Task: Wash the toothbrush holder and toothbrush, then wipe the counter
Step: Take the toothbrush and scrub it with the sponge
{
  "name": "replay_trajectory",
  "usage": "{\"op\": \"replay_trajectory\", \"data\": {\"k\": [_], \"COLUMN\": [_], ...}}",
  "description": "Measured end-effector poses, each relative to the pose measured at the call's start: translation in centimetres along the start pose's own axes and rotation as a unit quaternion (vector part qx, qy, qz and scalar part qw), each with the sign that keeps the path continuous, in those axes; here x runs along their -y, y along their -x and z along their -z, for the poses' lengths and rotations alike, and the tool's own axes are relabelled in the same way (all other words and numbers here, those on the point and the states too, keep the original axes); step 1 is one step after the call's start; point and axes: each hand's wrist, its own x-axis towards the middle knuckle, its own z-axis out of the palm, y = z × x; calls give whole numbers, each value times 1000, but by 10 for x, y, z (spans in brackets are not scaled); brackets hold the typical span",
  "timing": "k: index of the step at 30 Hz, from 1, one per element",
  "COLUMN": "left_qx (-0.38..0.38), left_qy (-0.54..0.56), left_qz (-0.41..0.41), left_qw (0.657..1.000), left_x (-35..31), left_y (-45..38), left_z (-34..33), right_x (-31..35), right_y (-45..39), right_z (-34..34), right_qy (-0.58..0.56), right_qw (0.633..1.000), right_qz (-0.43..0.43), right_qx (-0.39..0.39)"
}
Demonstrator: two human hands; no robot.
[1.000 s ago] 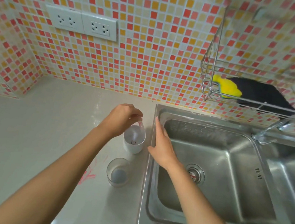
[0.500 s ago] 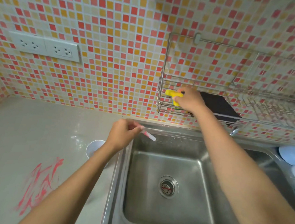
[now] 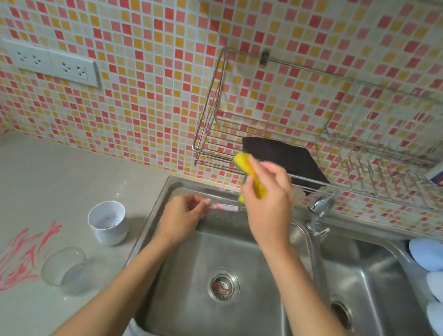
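Observation:
My left hand holds a pink and white toothbrush level over the back of the left sink basin. Just to its right, my right hand grips a yellow sponge above the brush's tip. The white toothbrush holder stands upright on the grey counter, left of the sink, with reddish residue inside. A clear glass sits in front of it.
Red smears mark the counter at the left. A wire rack on the tiled wall holds a black cloth. The tap stands between two basins. Pale blue plates lie at the right. Wall sockets are upper left.
My right hand took the yellow sponge out of the wire rack and brought it down beside the toothbrush. My left hand lifted the toothbrush out of the holder and over the sink.

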Motion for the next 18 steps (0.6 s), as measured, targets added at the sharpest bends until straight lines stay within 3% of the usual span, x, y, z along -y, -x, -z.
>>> {"op": "replay_trajectory", "data": {"k": [3,7,18], "left_qx": [-10,-27,-44], "left_qy": [35,49,-24], "left_qz": [-7,-11,-8], "left_qw": [999,998,999], "left_x": [-10,-28,-44], "left_y": [7,10,16], "left_z": [-32,-72,-108], "right_x": [-32,-58,-87], "right_y": [45,47,54], "right_z": [3,12,28], "right_qy": [19,12,-6], "right_qw": [998,993,987], "right_qz": [-13,-113,-93], "right_qx": [57,21,131]}}
